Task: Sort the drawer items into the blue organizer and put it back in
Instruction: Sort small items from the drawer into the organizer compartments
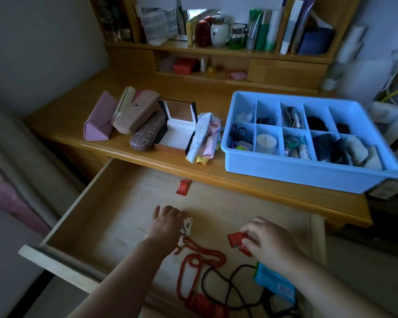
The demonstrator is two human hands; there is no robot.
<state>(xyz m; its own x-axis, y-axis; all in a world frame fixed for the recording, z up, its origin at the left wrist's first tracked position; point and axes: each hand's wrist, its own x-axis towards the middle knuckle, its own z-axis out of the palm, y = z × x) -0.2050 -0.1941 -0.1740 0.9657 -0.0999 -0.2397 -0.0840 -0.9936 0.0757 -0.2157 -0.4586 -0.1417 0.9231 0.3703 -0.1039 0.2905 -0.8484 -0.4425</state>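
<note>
The blue organizer (308,173) stands on the desk at the right, its compartments holding hair ties, a round tin and cloths. Below it the wooden drawer (83,203) is pulled open. My left hand (167,223) reaches into the drawer and grips a small white patterned packet (187,226). My right hand (270,239) pinches red sachets (236,241). Another red sachet (183,187) lies at the back of the drawer. A red bead necklace (193,262), a black cord (228,288) and a blue packet (275,282) lie near the drawer's front.
On the desk to the left of the organizer lie several glasses cases (124,115), an open box with a mirror lid (177,125) and a heap of cloths (205,138). Shelves with bottles and jars (218,33) rise behind.
</note>
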